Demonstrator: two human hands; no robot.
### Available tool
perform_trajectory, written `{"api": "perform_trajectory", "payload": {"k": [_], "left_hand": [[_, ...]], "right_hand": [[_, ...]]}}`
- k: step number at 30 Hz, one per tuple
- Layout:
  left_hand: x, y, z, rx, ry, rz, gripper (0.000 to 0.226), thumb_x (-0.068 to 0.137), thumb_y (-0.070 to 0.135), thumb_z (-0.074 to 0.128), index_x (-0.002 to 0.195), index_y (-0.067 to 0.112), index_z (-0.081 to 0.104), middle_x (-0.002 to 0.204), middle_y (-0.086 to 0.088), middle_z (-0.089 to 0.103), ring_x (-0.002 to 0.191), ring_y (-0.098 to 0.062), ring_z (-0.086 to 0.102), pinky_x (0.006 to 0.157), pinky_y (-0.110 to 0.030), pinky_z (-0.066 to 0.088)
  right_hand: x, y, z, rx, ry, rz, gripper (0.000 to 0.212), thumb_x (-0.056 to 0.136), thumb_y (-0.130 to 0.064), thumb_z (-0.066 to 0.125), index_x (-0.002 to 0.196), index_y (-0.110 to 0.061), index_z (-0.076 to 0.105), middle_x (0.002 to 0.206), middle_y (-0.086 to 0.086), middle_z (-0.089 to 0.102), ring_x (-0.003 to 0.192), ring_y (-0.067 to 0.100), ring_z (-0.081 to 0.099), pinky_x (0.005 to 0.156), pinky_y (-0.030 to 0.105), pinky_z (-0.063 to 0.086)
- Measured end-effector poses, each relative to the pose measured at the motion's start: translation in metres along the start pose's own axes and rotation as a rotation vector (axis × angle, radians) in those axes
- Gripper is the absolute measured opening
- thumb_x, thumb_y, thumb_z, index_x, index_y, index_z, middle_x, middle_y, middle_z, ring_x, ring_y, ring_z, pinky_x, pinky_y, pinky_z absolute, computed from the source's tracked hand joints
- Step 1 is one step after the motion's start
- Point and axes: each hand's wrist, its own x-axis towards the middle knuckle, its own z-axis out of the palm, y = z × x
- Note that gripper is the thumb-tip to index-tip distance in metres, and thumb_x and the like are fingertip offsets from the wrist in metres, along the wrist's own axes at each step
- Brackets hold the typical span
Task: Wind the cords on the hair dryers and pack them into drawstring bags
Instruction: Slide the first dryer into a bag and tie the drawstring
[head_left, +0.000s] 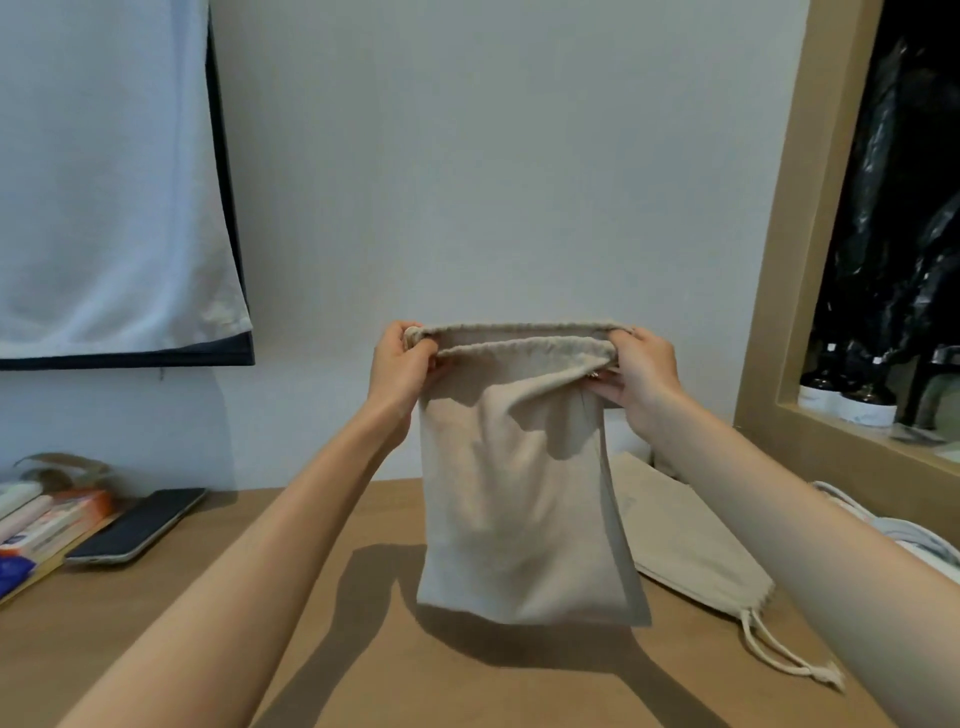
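1. Bag status: one beige drawstring bag (519, 493) is held upright above the wooden tabletop (363, 675), at the centre of the view, its mouth pulled open at the top and its lower edge hanging just over the surface, casting a shadow beneath.
2. Left hand (400, 364) is clamped on the bag's rim at the 9 o'clock end of the opening, fingers curled over the gathered hem.
3. Right hand (641, 376) is clamped on the rim at the 3 o'clock end. The two hands are well apart, stretching the mouth wide between them.
4. Second drawstring bag (691, 545) lies flat on the tabletop at 4 o'clock from the held bag, partly behind it, its mouth toward the near edge and its cord (779, 657) trailing loose with a knotted end.
5. Pale item (893, 535) at the 3 o'clock edge of the table, beyond the right forearm, is largely hidden; it may be a coiled cable or fabric, not confirmed.
6. Dark phone (137, 525) rests at 9 o'clock on the table, beside a stack of small boxes (47, 519).
7. White cloth (109, 171) hangs over a dark panel at 10 o'clock on the wall.
8. Recessed wood-framed niche (810, 260) at 2 o'clock holds dark bottles (847, 389) and black plastic wrapping.
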Motion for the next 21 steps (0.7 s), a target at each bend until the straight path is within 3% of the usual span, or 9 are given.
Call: {"api": "perform_trajectory", "payload": {"k": [6,10,15,17,21], "left_hand": [[0.011,-0.015,0.000,0.018,0.010,0.001,0.024,0.088,-0.006,0.041,0.080,0.015,0.046,0.073,-0.001,0.042,0.070,-0.013,0.043,0.097,-0.049,0.046],[0.015,-0.032,-0.005,0.090,0.021,0.050,0.021,0.091,-0.001,0.044,0.083,0.018,0.047,0.080,0.000,0.046,0.077,-0.014,0.045,0.096,-0.045,0.046],[0.010,-0.053,-0.016,0.178,0.021,0.127,0.011,0.094,0.005,0.044,0.097,0.014,0.049,0.081,0.005,0.046,0.078,-0.012,0.044,0.080,-0.029,0.041],[0.005,-0.056,-0.019,0.225,0.026,0.160,0.011,0.096,0.007,0.043,0.102,0.014,0.049,0.086,0.005,0.048,0.079,-0.009,0.045,0.074,-0.021,0.038],[-0.007,-0.064,-0.028,0.323,-0.011,0.171,0.010,0.097,0.012,0.041,0.098,0.017,0.050,0.109,0.000,0.045,0.100,-0.011,0.043,0.083,-0.021,0.035]], "right_hand": [[0.009,0.019,0.005,-0.028,0.011,0.002,0.026,0.095,-0.005,0.041,0.075,-0.017,0.051,0.068,0.002,0.052,0.055,0.014,0.053,0.045,0.020,0.049],[0.016,0.035,0.003,-0.083,-0.035,-0.015,0.023,0.096,-0.004,0.042,0.078,-0.014,0.052,0.074,0.006,0.052,0.067,0.017,0.053,0.061,0.030,0.049],[0.013,0.051,-0.002,-0.127,-0.085,-0.080,0.016,0.097,-0.011,0.048,0.084,-0.016,0.057,0.081,0.004,0.054,0.080,0.017,0.051,0.075,0.034,0.044],[0.010,0.054,-0.004,-0.187,-0.062,-0.149,0.016,0.096,-0.013,0.049,0.085,-0.016,0.059,0.081,0.002,0.055,0.080,0.015,0.050,0.072,0.030,0.043],[-0.006,0.063,-0.012,-0.207,-0.061,-0.244,0.017,0.096,-0.013,0.048,0.096,-0.002,0.061,0.081,0.002,0.052,0.074,0.008,0.047,0.060,0.012,0.039]]}}
